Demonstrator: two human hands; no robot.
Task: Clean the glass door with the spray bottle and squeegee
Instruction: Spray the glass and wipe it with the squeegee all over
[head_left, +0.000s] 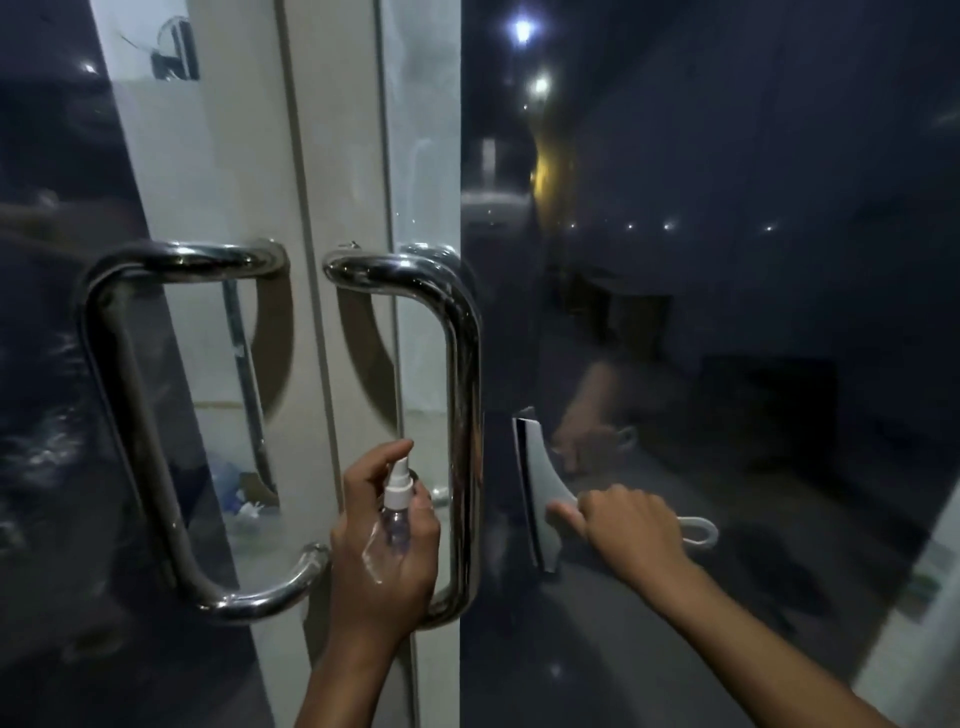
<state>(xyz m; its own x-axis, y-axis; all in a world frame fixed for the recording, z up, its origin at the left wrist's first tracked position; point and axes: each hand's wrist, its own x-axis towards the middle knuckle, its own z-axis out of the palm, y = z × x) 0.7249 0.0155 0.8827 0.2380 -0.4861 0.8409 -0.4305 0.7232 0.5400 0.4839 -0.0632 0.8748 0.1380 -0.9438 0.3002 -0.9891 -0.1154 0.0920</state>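
Left hand (382, 545): curled round a small clear spray bottle (396, 512), forefinger on its white nozzle, just before the right door handle (457, 415).
Right hand (631, 525): grips the squeegee (540, 488) by its handle, blade upright, seemingly touching the glass.
Door (727, 312): dark glass, mirroring the hand.
Left handle (135, 415): chrome, untouched.

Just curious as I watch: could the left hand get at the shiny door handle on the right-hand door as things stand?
Probably not freely. The left hand sits right beside that door handle with nothing between them, but its fingers are curled round the spray bottle, so it would have to put the bottle down first.
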